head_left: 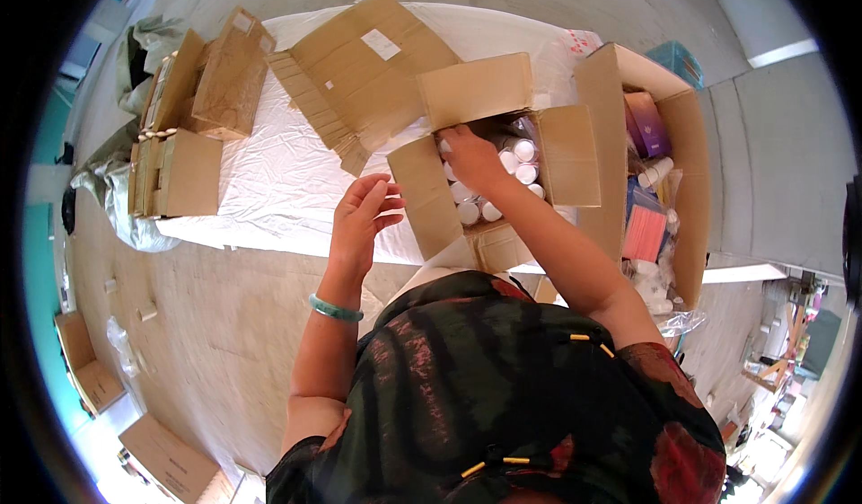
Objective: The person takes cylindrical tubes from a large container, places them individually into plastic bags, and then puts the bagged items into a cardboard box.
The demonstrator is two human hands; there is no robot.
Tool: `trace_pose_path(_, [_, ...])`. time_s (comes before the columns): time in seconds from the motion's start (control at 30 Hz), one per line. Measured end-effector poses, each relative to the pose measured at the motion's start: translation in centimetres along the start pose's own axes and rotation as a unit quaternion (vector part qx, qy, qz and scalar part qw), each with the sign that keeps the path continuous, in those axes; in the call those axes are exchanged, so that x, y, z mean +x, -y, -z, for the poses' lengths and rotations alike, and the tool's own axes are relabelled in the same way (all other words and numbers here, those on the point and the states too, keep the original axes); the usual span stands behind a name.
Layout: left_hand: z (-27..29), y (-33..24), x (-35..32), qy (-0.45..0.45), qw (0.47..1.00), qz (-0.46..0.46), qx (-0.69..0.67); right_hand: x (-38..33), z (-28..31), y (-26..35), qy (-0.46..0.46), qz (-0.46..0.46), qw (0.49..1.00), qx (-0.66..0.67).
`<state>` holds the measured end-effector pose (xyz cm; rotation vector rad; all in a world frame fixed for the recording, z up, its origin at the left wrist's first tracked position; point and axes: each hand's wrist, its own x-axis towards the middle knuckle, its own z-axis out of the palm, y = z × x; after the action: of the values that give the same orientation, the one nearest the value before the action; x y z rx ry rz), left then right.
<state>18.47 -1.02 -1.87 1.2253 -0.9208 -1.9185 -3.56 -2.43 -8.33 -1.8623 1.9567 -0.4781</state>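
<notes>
An opened cardboard box (485, 245) with its flaps folded out stands in front of me on the white-covered table. Inside it are several white round-capped bottles (525, 173), some under clear plastic. My right hand (473, 158) reaches down into the box's far left corner, its fingers bent round a white bottle there; the fingertips are partly hidden. Just outside the box's left flap (426, 197), my left hand (366, 215) hovers with loosely curled fingers apart and nothing in it. A green bangle (335, 307) circles my left wrist.
A flattened cardboard piece (359, 64) lies beyond the box. At the right, a taller carton (690, 190) holds a purple box (646, 124), a pink packet (645, 234) and plastic-wrapped items. More cartons (193, 173) stand at the table's left end. A blue basket (675, 62) sits behind.
</notes>
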Motion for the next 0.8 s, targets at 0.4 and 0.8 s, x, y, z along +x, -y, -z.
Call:
trace_pose_path(0.4, [-1.2,-0.4,0.8,0.028,0.999,-0.013,0.038,0.2,-1.5,0.2,-0.021,-0.043,0.998,-0.052])
trace_pose_path(0.8, [-5.4,-1.4,2.2,0.112,0.992,-0.018,0.058,-8.4,6.8,2.6,-0.162,-0.008,0.965,0.207])
